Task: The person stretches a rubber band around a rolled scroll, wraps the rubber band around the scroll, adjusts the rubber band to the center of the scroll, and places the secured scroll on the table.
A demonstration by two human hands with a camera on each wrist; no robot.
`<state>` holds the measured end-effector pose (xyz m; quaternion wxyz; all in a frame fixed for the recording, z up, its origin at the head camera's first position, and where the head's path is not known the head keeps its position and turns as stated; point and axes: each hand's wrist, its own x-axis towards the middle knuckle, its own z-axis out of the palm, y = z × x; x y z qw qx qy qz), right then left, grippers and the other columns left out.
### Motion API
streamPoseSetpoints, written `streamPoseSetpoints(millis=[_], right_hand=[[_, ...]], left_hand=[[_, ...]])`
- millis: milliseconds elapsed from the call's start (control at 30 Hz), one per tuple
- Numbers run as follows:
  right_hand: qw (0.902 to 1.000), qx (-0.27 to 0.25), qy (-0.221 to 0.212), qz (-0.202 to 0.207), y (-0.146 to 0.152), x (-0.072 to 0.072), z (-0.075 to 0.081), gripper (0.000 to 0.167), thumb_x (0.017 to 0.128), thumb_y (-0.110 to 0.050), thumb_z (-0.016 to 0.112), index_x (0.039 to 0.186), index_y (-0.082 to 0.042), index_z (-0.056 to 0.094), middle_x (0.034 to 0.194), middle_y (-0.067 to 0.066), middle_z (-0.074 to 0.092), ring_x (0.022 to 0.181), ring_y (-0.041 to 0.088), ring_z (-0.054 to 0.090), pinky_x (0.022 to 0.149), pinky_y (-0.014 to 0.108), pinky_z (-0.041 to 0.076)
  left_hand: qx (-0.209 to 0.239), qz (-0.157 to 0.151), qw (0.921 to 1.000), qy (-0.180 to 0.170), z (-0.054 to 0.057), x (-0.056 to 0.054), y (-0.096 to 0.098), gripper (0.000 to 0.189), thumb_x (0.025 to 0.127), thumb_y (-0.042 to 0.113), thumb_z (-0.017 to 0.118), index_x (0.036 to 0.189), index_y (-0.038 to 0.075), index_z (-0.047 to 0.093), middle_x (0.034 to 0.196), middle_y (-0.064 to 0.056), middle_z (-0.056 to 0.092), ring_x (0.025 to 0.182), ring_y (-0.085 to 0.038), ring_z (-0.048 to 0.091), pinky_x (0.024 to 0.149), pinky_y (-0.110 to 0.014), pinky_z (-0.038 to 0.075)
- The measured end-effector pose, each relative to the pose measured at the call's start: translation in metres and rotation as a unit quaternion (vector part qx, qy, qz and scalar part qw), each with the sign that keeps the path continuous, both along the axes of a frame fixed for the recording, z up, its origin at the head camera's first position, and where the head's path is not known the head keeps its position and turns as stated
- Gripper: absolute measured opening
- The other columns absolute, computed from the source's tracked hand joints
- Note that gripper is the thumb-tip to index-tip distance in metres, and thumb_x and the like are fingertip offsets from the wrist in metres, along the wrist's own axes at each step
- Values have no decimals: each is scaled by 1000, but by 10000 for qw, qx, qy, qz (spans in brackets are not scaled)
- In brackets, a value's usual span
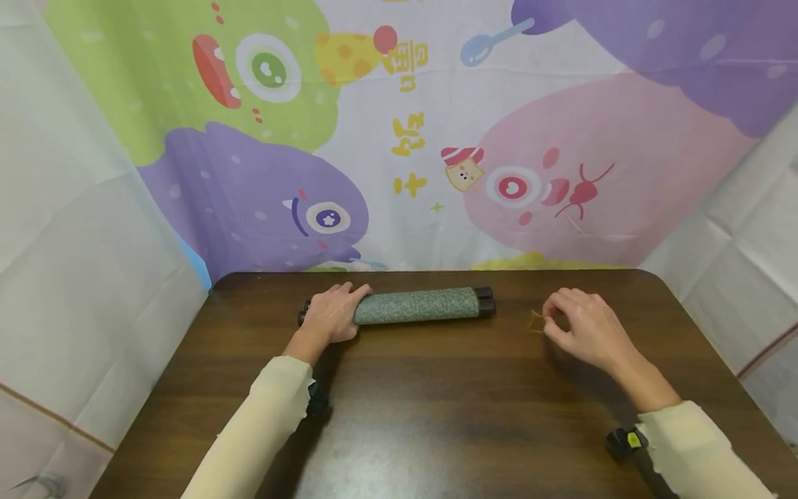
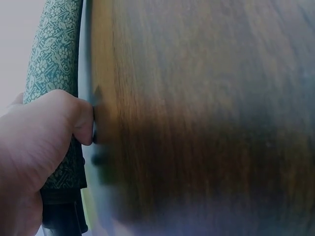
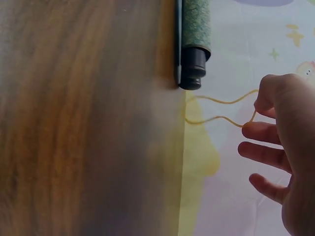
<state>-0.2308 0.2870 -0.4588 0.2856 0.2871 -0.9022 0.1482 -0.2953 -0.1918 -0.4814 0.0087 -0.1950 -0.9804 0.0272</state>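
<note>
A rolled scroll [image 1: 418, 306] with green patterned cloth backing and black rod ends lies crosswise near the table's far edge. My left hand [image 1: 333, 313] grips it close to its left end; in the left wrist view the thumb lies over the green cloth [image 2: 55, 54]. Off to the right of the scroll, my right hand [image 1: 589, 329] pinches a thin yellow rubber band [image 1: 535, 321] between thumb and index finger. The rubber band [image 3: 224, 102] hangs as a loose, wavy loop in the right wrist view, apart from the scroll's black ends [image 3: 192, 69]. The other right fingers are spread.
The dark brown wooden table [image 1: 436, 416] spreads out in front of both arms. Behind it hangs a cloth [image 1: 424, 229] printed with cartoon monsters, and pale sheets [image 1: 81, 208] stand at the sides. A black strap device sits on each wrist.
</note>
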Motion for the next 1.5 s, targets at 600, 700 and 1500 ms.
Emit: streamPoseSetpoints(millis=[600, 700, 1500], right_hand=[[9778, -1729, -1171, -173, -1, 3, -4, 17, 86, 3, 79, 91, -12, 73, 84, 1, 77, 80, -7, 66, 71, 8, 49], [9651, -2195, -1418, -170, -1, 4, -5, 17, 89, 7, 79, 91, -9, 73, 84, 8, 79, 76, -12, 63, 70, 7, 50], [7837, -5361, -2361, 2067, -9, 7, -10, 11, 110, 15, 50, 103, 12, 58, 102, 6, 89, 90, 16, 89, 80, 30, 70]], left_hand=[[58, 1, 10000, -65, -2, -1, 0, 73, 88, 20, 82, 155, 26, 54, 136, -16, 71, 122, -38, 74, 88, -61, 67], [69, 8, 9999, -94, -1, -1, 0, 73, 89, 20, 82, 156, 26, 54, 137, -17, 71, 123, -38, 74, 90, -62, 67], [23, 70, 9997, -229, 0, 0, -1, 73, 90, 23, 82, 158, 27, 53, 138, -15, 72, 124, -38, 74, 93, -62, 66]])
